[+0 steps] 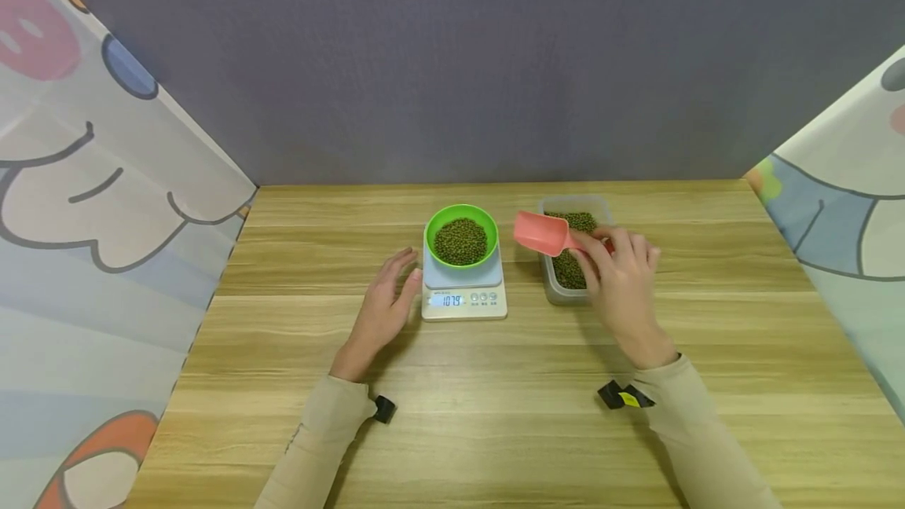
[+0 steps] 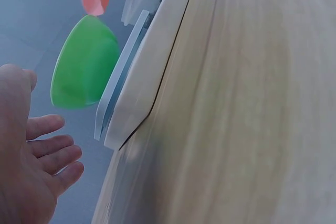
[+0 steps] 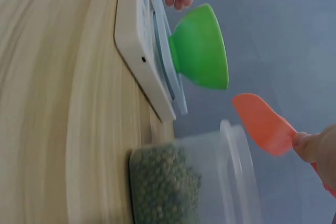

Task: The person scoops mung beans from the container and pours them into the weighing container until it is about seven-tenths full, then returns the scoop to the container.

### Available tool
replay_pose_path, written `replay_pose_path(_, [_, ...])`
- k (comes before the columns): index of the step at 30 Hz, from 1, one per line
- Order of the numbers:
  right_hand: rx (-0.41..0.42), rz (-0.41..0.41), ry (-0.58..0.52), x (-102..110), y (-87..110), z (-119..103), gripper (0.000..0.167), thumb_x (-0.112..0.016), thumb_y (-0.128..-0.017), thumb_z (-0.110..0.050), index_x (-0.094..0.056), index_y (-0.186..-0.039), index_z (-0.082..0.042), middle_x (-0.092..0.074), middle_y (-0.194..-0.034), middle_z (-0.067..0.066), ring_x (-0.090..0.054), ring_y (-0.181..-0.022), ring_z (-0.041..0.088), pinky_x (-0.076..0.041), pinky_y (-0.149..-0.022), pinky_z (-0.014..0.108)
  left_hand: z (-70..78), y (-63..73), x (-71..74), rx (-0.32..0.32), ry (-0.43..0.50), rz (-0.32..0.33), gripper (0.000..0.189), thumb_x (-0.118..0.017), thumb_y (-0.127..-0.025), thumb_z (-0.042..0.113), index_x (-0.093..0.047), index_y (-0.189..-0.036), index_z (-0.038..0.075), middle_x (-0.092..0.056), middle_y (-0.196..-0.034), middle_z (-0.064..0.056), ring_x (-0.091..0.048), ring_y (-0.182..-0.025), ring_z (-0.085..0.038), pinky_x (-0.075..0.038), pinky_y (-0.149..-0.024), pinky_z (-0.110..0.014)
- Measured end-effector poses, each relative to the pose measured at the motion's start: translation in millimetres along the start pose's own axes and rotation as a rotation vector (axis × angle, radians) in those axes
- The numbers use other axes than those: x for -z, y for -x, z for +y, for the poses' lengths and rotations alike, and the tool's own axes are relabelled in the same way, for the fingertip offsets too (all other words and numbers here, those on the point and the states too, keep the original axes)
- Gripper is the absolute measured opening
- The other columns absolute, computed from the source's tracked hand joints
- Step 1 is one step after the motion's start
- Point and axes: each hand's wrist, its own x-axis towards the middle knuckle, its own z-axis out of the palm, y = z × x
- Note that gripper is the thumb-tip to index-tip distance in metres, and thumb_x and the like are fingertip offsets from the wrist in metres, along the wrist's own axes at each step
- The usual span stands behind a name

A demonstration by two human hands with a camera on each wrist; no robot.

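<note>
A pink scoop (image 1: 541,232) is held by its handle in my right hand (image 1: 626,287), above the left side of a clear plastic container (image 1: 555,295) of green beans. In the head view no beans show in its bowl. A kitchen scale (image 1: 463,304) reading 107.9 carries a green bowl (image 1: 488,220) with mung beans (image 1: 461,242) inside. My left hand (image 1: 385,309) is just left of the scale, fingers extended and thumb apart, holding nothing. The right wrist view shows the scoop (image 3: 265,125) between the bowl (image 3: 199,48) and my right fingers.
The wooden table (image 1: 495,415) runs back to a grey partition (image 1: 452,61). Printed cartoon panels (image 1: 106,179) stand along both sides. The container stands a short gap right of the scale.
</note>
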Motion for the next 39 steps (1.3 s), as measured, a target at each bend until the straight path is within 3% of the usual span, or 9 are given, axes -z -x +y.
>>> replay_pose_path(7, [-0.051, 0.026, -0.009, 9.3, 7.0, 14.5, 0.048, -0.054, -0.104, -0.045, -0.076, -0.11, -0.002, -0.063, -0.101, 0.021, -0.045, -0.08, 0.042, -0.023, -0.069, 0.051, 1.1, 0.5, 0.1, 0.01, -0.004, -0.001, 0.049, -0.045, -0.111, 0.034, -0.052, -0.147, 0.001, -0.047, -0.157, -0.019, -0.042, -0.146, -0.038, -0.033, -0.122, -0.054])
replay_pose_path(12, [-0.078, 0.026, -0.013, 15.6, 13.8, 24.7, 0.053, -0.055, -0.104, -0.047, -0.075, -0.106, 0.002, -0.063, -0.098, 0.023, -0.047, -0.079, 0.044, -0.024, -0.068, 0.049, 2.1, 2.0, 0.7, 0.024, -0.003, -0.006, 0.05, -0.045, -0.111, 0.035, -0.051, -0.148, 0.001, -0.046, -0.158, -0.018, -0.041, -0.147, -0.038, -0.032, -0.122, -0.055])
replay_pose_path(15, [-0.094, -0.018, -0.006, 20.7, 18.8, 29.6, 0.041, -0.066, -0.101, -0.034, -0.074, -0.105, 0.006, -0.061, -0.098, 0.025, -0.045, -0.078, 0.045, -0.024, -0.068, 0.049, 1.7, 2.5, 0.6, 0.026, -0.001, -0.006, 0.05, -0.045, -0.111, 0.035, -0.051, -0.148, 0.001, -0.045, -0.158, -0.018, -0.041, -0.147, -0.038, -0.032, -0.122, -0.056])
replay_pose_path(18, [-0.112, -0.071, 0.011, 25.1, 22.6, 33.1, 0.025, -0.078, -0.092, -0.013, -0.074, -0.105, 0.008, -0.059, -0.098, 0.027, -0.044, -0.079, 0.044, -0.023, -0.069, 0.05, 1.3, 2.4, 0.4, 0.022, 0.002, -0.004, 0.05, -0.045, -0.111, 0.034, -0.052, -0.148, 0.001, -0.046, -0.158, -0.019, -0.042, -0.147, -0.038, -0.033, -0.122, -0.056])
replay_pose_path(21, [-0.137, -0.125, 0.034, 28.7, 25.1, 35.4, 0.025, -0.083, -0.083, 0.0, -0.074, -0.103, 0.01, -0.058, -0.097, 0.028, -0.043, -0.08, 0.044, -0.022, -0.069, 0.049, 0.8, 1.8, 0.2, 0.017, 0.001, -0.003, 0.05, -0.045, -0.111, 0.034, -0.051, -0.148, 0.001, -0.046, -0.158, -0.019, -0.042, -0.147, -0.038, -0.033, -0.122, -0.055])
replay_pose_path(39, [-0.177, -0.345, 0.126, 50.7, 15.9, 25.8, 0.019, -0.081, -0.087, -0.006, -0.073, -0.097, 0.008, -0.064, -0.098, 0.029, -0.049, -0.089, 0.047, -0.027, -0.071, 0.057, 1.2, 0.9, -0.3, 0.015, 0.004, -0.002, 0.05, -0.046, -0.111, 0.034, -0.052, -0.147, 0.001, -0.047, -0.157, -0.019, -0.042, -0.146, -0.038, -0.032, -0.122, -0.055])
